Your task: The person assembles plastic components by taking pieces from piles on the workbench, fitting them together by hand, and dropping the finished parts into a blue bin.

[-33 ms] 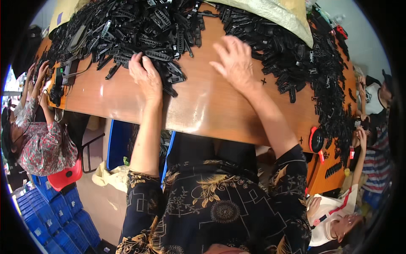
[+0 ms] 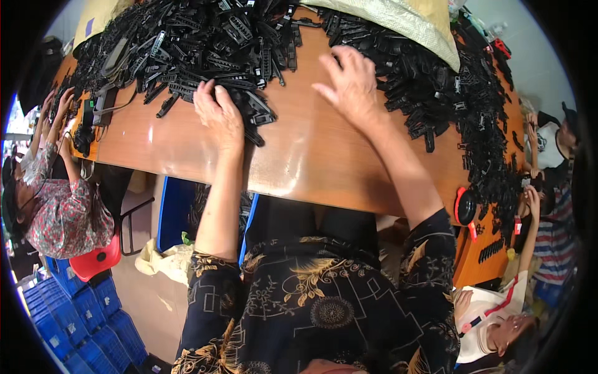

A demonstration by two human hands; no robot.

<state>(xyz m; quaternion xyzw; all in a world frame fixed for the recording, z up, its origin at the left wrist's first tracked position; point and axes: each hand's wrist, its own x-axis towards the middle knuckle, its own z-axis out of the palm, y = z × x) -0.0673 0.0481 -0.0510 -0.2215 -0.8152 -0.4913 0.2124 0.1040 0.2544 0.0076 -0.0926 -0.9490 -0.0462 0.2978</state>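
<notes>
A large heap of black plastic clip-like parts covers the far left of the brown table. My left hand is at the near edge of this heap, thumb and fingers apart, beside a small clump of parts. Nothing shows in its grip. A second spread of black parts lies to the right. My right hand hovers or rests at its left edge, thumb held away and fingers loosely bent, with no part visible in it. The farther fingertips border on the parts there.
Woven sacks lie over the far heaps. A black-and-red round object sits at the right table edge. Below the table is a blue bin; blue crates are stacked lower left. Other people work at left and right.
My left hand has come slightly right and nearer to me, and the clump beside it has shifted a little the same way. My right hand has moved slightly right, toward the right-hand parts.
</notes>
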